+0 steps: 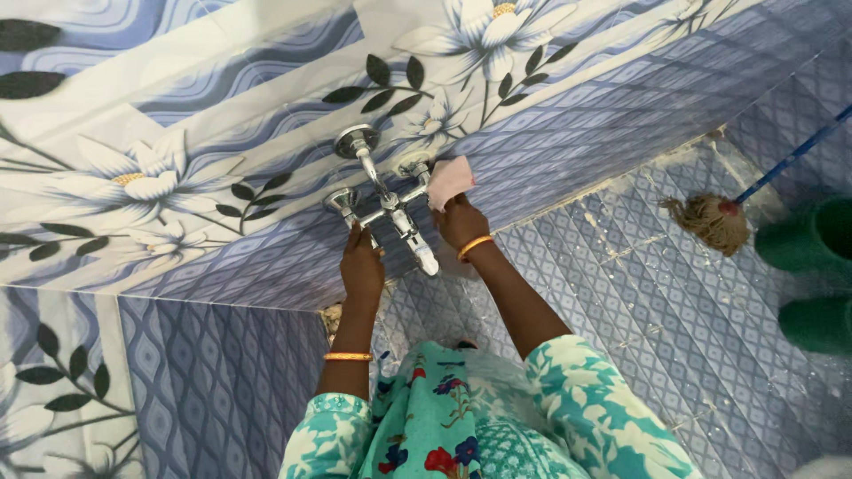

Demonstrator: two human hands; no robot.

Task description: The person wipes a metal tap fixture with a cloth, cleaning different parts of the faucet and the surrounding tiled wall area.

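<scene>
Close in, two arms in floral teal sleeves reach up, an orange bangle on each wrist. Left hand (362, 266) is up at the chrome wall tap (388, 208), fingers touching the left handle; whether they're clenched round it, I cannot tell. Right hand (461, 222) grips a pink cloth (450, 181), pressing it against the tap's right handle on the blue flowered tiles. Further off, a rope mop (710, 222) lies on the wet floor, beside green buckets (812, 244)

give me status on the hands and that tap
Left hand gripping the tap handle. Right hand pressing pink cloth at the other handle. Nothing in the way.
</scene>
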